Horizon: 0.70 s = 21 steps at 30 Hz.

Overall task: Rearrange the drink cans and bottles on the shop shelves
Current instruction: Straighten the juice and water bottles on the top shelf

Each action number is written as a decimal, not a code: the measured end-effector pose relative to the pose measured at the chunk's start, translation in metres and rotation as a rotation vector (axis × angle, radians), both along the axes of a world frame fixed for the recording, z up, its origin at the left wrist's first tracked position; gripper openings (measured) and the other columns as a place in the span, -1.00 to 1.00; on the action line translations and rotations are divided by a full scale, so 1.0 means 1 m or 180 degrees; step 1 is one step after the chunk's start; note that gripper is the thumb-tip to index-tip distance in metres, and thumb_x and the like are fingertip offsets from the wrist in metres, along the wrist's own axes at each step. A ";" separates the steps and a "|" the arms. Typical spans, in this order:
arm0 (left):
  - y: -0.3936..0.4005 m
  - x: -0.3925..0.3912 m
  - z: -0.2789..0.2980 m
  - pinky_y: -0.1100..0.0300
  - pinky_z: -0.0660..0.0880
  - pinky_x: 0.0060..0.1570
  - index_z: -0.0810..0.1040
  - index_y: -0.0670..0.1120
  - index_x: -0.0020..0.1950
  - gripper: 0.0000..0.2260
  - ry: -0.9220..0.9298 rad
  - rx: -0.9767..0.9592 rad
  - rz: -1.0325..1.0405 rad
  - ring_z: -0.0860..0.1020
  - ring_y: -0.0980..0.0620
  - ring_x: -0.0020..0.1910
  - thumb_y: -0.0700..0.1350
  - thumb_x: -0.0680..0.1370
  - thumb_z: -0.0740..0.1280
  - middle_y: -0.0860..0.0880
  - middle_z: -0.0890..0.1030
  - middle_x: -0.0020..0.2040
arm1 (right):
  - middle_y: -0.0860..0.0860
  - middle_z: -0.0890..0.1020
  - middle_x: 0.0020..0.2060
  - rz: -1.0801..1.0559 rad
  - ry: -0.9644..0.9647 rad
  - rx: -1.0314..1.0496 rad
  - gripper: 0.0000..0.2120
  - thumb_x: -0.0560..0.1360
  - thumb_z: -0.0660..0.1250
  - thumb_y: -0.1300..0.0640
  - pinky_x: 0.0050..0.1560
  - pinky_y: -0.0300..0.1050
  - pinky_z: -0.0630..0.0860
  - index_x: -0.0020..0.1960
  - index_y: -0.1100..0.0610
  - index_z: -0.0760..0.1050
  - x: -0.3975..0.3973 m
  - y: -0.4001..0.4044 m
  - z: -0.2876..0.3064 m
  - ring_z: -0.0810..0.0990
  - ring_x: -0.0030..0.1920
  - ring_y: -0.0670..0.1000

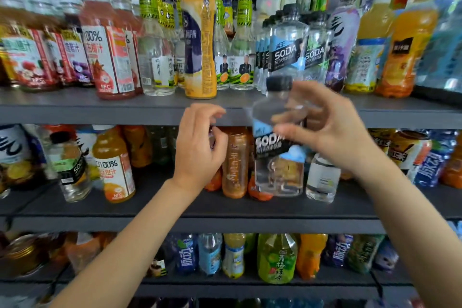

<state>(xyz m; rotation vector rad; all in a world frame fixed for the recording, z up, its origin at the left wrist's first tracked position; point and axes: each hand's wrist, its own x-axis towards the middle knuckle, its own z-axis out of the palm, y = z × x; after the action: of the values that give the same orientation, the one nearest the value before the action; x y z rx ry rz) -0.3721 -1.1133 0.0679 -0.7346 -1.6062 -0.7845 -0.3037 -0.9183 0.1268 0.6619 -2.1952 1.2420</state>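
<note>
The right hand (332, 127) grips a clear soda bottle (277, 137) by its shoulder, thumb and fingers curled round it – upright, black cap up, held in front of the edge of the top shelf (100, 110). The left hand (200, 142) hovers just beside it, fingers loosely curled, holding nothing. More soda bottles (287, 45) stand on the top shelf behind – an orange bottle (235, 160) on the middle shelf

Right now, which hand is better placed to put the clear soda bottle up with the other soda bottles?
The right hand: it already grips the soda bottle just below the matching soda bottles on the upper shelf. The left hand holds nothing and sits further left.
</note>
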 end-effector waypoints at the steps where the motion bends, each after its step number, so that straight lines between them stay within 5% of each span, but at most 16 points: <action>1: 0.002 0.002 0.008 0.32 0.33 -0.02 0.40 -0.13 0.07 -0.74 0.0015 -0.0023 -0.0030 0.39 0.08 -0.09 -0.33 0.42 0.17 -0.05 0.43 -0.05 | -0.02 0.56 0.12 -0.0099 0.0154 -0.0147 -0.39 0.23 0.47 0.05 0.05 -0.30 0.53 0.23 0.07 0.37 0.000 0.002 0.010 0.65 -0.04 -0.08; 4: 0.019 0.003 0.027 0.34 0.31 0.02 0.44 -0.19 0.07 -0.73 0.0070 -0.0111 -0.0065 0.39 0.07 -0.06 -0.34 0.40 0.18 -0.10 0.45 -0.06 | -0.14 0.50 0.10 -0.0406 0.0550 -0.0395 -0.43 0.33 0.50 0.12 0.13 -0.28 0.50 0.27 0.10 0.37 -0.006 0.015 0.035 0.59 0.02 -0.22; 6: 0.036 0.002 0.038 0.33 0.29 0.03 0.47 -0.26 0.07 -0.74 0.0021 -0.0128 -0.0092 0.39 0.03 -0.05 -0.35 0.40 0.19 -0.16 0.47 -0.07 | -0.09 0.49 0.16 -0.0621 0.0735 -0.0567 -0.39 0.37 0.50 0.10 0.24 -0.10 0.47 0.34 0.18 0.36 -0.014 0.031 0.048 0.51 0.18 -0.13; 10: 0.080 -0.002 0.054 0.22 0.32 0.06 0.47 -0.25 0.09 -0.73 -0.0049 -0.0252 -0.0060 0.40 0.01 0.01 -0.32 0.41 0.19 -0.17 0.49 -0.02 | -0.04 0.43 0.25 -0.0996 0.0967 -0.0800 -0.35 0.41 0.45 0.03 0.34 -0.14 0.35 0.40 0.19 0.29 -0.030 0.076 0.079 0.38 0.23 -0.16; 16: 0.146 -0.026 0.071 -0.04 0.30 0.19 0.46 -0.15 0.24 -0.65 -0.0796 -0.0275 0.0619 0.34 -0.12 0.25 -0.21 0.45 0.25 -0.13 0.41 0.24 | 0.12 0.42 0.32 -0.1036 0.0847 -0.0332 -0.30 0.35 0.40 -0.01 0.34 0.09 0.35 0.40 0.23 0.30 -0.084 0.135 0.094 0.38 0.34 0.05; 18: 0.154 -0.034 0.069 -0.06 0.22 0.29 0.38 -0.10 0.34 -0.60 -0.1149 -0.0310 0.0980 0.24 -0.12 0.36 -0.15 0.50 0.27 -0.12 0.31 0.36 | 0.10 0.40 0.35 -0.0836 0.0617 -0.0251 -0.35 0.41 0.44 0.04 0.35 -0.01 0.35 0.41 0.21 0.30 -0.103 0.146 0.083 0.34 0.36 0.02; 21: 0.155 -0.039 0.072 -0.03 0.17 0.33 0.31 -0.06 0.39 -0.57 -0.1535 -0.0239 0.1191 0.15 -0.12 0.41 -0.11 0.52 0.27 -0.10 0.18 0.43 | -0.03 0.32 0.40 -0.0408 0.0512 -0.0177 -0.45 0.52 0.33 0.07 0.16 -0.52 0.30 0.46 0.09 0.24 -0.117 0.148 0.069 0.26 0.33 -0.16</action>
<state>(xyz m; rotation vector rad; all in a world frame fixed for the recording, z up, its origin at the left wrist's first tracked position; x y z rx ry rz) -0.4112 -0.9580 0.1400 -0.2844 -2.1379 -0.6556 -0.4212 -0.7703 0.1959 0.5687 -2.0308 1.1397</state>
